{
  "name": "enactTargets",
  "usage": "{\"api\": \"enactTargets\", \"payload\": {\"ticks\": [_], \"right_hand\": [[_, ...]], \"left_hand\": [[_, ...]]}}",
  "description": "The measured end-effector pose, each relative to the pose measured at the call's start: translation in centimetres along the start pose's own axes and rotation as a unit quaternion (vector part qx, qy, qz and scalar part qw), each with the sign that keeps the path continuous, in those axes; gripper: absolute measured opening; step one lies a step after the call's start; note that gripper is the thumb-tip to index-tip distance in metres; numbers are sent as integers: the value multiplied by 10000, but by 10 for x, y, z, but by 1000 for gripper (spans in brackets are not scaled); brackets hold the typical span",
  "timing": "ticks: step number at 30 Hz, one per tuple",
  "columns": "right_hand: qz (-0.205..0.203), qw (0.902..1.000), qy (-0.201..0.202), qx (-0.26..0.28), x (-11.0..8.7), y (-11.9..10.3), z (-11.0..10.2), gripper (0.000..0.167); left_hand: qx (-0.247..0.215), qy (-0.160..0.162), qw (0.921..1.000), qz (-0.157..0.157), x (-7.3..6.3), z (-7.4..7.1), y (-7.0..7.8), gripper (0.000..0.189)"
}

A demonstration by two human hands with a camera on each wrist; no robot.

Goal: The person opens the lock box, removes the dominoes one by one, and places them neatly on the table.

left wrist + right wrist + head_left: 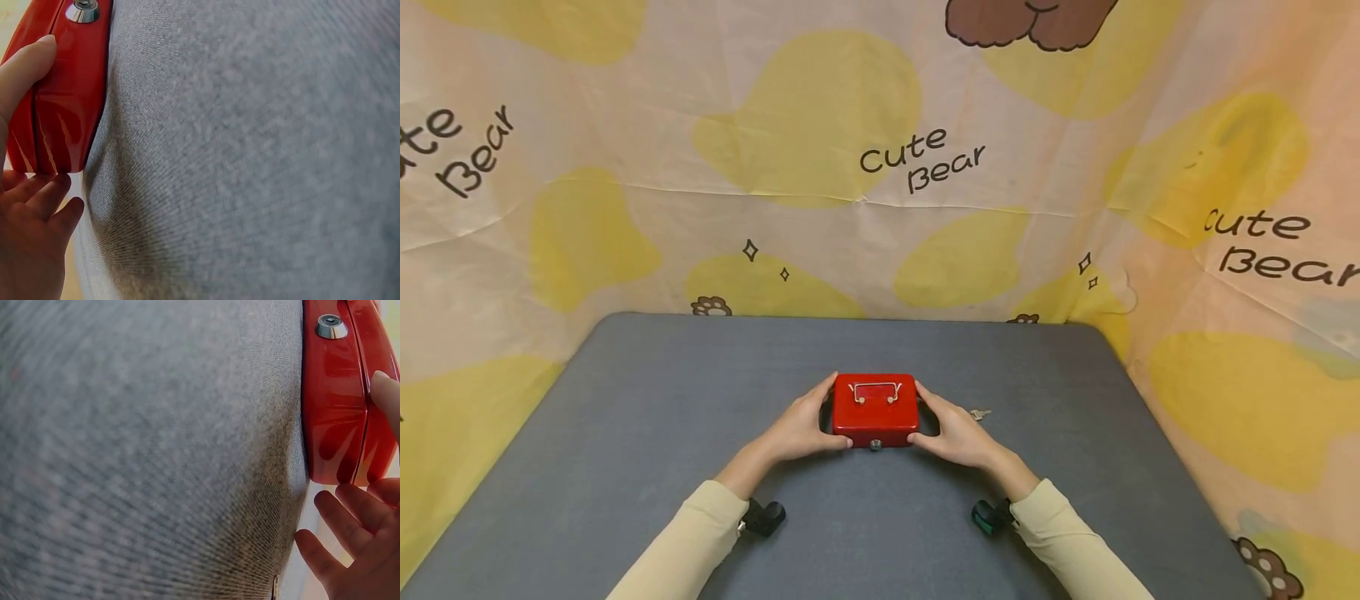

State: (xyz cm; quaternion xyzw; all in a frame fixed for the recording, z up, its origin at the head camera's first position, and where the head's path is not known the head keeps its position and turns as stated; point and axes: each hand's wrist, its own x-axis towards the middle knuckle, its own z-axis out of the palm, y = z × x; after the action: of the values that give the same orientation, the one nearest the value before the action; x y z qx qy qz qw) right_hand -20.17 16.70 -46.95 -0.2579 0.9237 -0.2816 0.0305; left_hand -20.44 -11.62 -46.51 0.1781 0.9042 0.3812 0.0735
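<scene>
A small red cash box (876,412) sits on the grey table, its lid closed and its wire handle (875,393) folded on top. Its front face has a round silver keyhole lock (332,326). My left hand (802,427) grips the box's left end, thumb (30,65) on the front and fingers at the side. From the other end my right hand (955,431) holds it the same way, with its thumb (384,394) near the lid seam. Just beyond the right hand lies a small key (978,414).
The grey tabletop (700,367) has rounded far corners. Behind it and along both sides hangs a printed cloth (805,125) with yellow patches and lettering. Dark wrist devices (763,517) show beneath the cream sleeves (688,533).
</scene>
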Motion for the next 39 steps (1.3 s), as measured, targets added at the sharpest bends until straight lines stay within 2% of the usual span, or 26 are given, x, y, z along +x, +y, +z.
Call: {"api": "enactTargets", "payload": {"ticks": [15, 24, 39], "right_hand": [[55, 9999, 47, 135, 0, 1, 3, 90], [153, 9995, 47, 255, 2, -2, 4, 89], [-164, 9977, 39, 661, 5, 0, -1, 85]], "left_hand": [[-124, 13, 9998, 125, -5, 1, -3, 107], [-283, 59, 9996, -27, -3, 4, -4, 100], [-290, 151, 9994, 138, -1, 0, -3, 98]]}}
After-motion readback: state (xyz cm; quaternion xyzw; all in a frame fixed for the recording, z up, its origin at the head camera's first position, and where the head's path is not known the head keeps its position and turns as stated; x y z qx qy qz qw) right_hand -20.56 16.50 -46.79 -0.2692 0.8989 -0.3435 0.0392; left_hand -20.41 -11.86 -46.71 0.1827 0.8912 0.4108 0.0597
